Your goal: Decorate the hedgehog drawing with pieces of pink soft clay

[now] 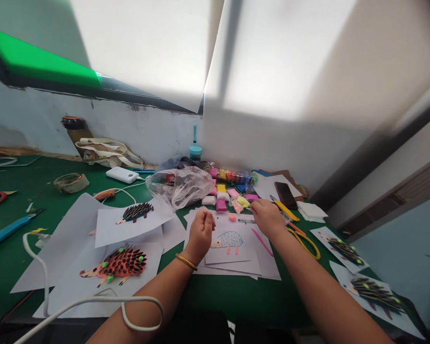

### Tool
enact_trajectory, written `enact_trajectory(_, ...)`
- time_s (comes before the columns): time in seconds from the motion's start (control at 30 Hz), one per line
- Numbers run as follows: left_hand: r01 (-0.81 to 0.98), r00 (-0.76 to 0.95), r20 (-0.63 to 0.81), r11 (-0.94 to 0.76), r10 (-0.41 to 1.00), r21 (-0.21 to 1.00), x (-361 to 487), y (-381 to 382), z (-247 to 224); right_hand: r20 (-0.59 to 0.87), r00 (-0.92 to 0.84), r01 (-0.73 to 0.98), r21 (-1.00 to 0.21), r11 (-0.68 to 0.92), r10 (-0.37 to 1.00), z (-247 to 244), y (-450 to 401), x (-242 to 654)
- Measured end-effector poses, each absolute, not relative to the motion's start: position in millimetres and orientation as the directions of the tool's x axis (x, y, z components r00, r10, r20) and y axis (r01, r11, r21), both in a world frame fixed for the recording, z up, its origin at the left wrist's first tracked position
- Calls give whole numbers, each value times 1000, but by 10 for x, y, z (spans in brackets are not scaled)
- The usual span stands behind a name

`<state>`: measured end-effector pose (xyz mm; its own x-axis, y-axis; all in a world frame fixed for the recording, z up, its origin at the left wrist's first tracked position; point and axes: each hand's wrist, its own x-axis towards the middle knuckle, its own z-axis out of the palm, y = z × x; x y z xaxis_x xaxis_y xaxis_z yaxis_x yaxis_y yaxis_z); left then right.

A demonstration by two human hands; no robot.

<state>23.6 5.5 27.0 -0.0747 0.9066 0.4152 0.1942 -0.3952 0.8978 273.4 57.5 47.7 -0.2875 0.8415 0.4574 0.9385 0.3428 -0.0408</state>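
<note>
My left hand (200, 231) is curled closed above the left side of a sheet of paper (215, 270). Whatever its fingers hold, if anything, is hidden. On that paper is a hedgehog drawing (230, 240) with a blue outlined body and two pink-orange legs. Beyond the drawing sits a small lump of coral clay (232, 217). My right hand (267, 217) is closed too, at the right edge of the paper, close to the clay packets (221, 204); its fingertips hide their contents. A pink modelling stick (261, 242) lies below it on the paper.
To the left lie finished hedgehog pictures (122, 265) and a white cable (93, 300). A crumpled plastic bag (181, 186) rests behind the papers. Yellow-handled scissors (308, 243), a phone (285, 195) and more hedgehog pictures (374, 291) are on the right.
</note>
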Motion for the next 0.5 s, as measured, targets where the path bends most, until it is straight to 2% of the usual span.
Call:
enact_trajectory(0.23,125,14,312,-311,950,942,183,78,220,412,-352,926,19,378,840,162,753,2695)
enact_trajectory(0.37,75,24,264,-265,964,961,181,101,202,486,-308,925,-48,377,818,151,482,2698)
enact_trajectory(0.5,95,-10,277,-275,961,957,171,99,237,394,-412,864,-117,490,821,132,72,2688)
